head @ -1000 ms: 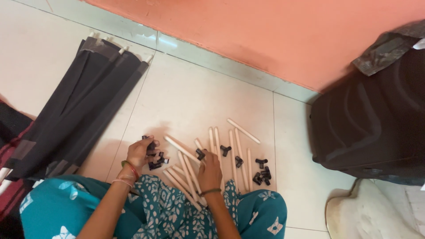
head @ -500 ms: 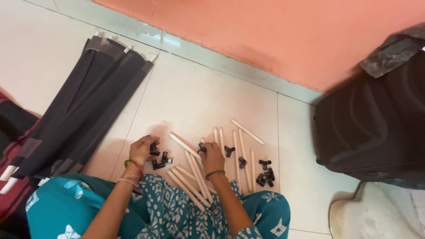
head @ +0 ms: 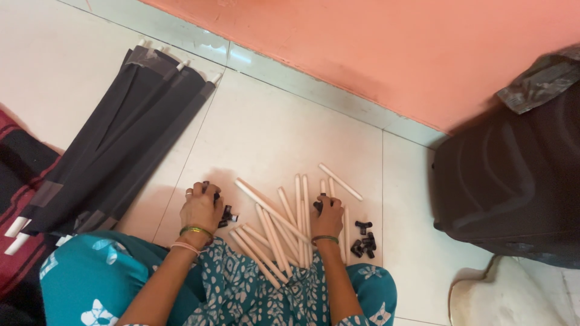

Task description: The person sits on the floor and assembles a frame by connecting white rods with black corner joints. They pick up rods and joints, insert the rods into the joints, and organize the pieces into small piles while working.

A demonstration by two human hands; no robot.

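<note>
Several pale wooden sticks [head: 275,224] lie fanned out on the white floor tiles in front of my knees. My left hand [head: 200,209] rests over a small heap of black plastic connectors [head: 228,215], fingers curled on them. My right hand [head: 328,217] is closed on one black connector [head: 318,206] at the end of a stick. Another cluster of black connectors [head: 364,241] sits to the right of that hand.
Folded dark fabric panels with white rods [head: 124,140] lie at the left, beside a red-and-black cloth [head: 18,181]. A large black bag [head: 513,181] stands at the right against the orange wall [head: 386,54]. A white sack [head: 513,299] is at the lower right.
My right hand has moved up from the lower sticks and taken hold of a black connector. My left hand has stayed on the left heap of connectors.
</note>
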